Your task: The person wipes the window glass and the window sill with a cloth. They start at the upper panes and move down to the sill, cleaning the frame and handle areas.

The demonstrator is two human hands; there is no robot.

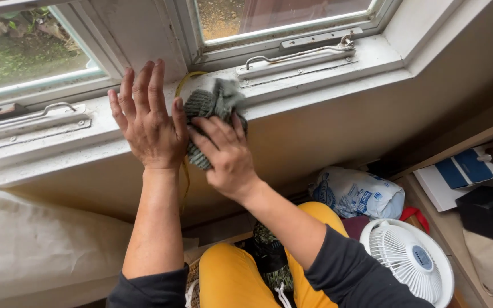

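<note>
A grey-green knitted cloth (212, 105) lies bunched on the white window sill (320, 77). My right hand (226, 154) grips the cloth from below and presses it against the sill's edge. My left hand (146, 117) is spread flat with fingers apart, resting on the sill and window frame just left of the cloth, touching its side. A thin yellow cord (185, 85) curves out from behind the cloth and hangs down the wall below.
Two window panes with metal latches (298, 57) sit above the sill. A white round fan (409, 259), a white printed plastic bag (358, 194) and a wooden shelf with papers (457, 174) stand to the right. A beige cushion (35, 245) lies at left.
</note>
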